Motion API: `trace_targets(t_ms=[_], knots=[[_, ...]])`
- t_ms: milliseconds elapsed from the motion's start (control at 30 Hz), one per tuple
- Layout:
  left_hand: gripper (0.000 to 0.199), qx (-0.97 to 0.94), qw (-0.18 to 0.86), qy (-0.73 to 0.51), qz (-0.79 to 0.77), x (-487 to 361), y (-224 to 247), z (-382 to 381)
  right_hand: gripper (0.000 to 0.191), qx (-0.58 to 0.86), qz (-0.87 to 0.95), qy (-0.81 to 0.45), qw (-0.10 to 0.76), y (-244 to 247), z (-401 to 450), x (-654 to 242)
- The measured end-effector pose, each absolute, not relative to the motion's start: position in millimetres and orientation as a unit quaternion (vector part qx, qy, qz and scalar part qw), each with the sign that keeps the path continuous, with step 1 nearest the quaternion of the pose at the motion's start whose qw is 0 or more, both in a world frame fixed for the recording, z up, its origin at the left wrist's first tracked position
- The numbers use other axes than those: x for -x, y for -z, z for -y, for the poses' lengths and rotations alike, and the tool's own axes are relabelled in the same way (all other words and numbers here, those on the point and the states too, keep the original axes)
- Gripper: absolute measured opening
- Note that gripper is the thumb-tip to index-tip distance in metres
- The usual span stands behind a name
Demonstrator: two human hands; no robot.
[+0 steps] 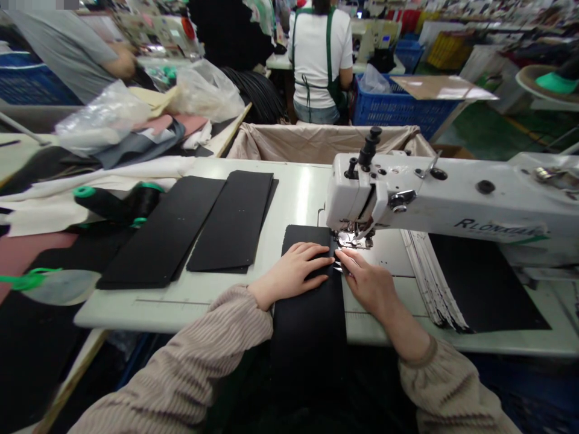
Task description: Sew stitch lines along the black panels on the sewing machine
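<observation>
A black panel drooped over the front edge of the pale bench, its long axis pointing straight ahead, its far end reaching the presser foot of a white sewing machine. The left hand lay open and flat across it; the right hand, also open, pressed its right edge beside the foot. Other black panels lay left on the bench, in a crowded workshop.

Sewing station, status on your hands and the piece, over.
Left hand flat on black strip. Right hand at its edge, beside presser foot. Black panels lying to the left, apart from the strip.
</observation>
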State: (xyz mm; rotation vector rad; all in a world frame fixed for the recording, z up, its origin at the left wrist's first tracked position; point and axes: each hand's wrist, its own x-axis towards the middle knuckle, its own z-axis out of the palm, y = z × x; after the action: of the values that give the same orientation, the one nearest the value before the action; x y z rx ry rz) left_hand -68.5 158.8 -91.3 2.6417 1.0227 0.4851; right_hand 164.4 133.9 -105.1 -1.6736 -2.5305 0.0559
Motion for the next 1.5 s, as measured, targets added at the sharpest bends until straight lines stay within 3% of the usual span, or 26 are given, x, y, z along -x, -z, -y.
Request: trace_targets(t_ms=[1500], knots=[[0.036, -0.904, 0.109, -0.185, -0.37, 67.6, 98.0, -158.8, 0.047, 0.558, 0.827, -0.014, 0.071, 104.1, -132.4, -164.5]])
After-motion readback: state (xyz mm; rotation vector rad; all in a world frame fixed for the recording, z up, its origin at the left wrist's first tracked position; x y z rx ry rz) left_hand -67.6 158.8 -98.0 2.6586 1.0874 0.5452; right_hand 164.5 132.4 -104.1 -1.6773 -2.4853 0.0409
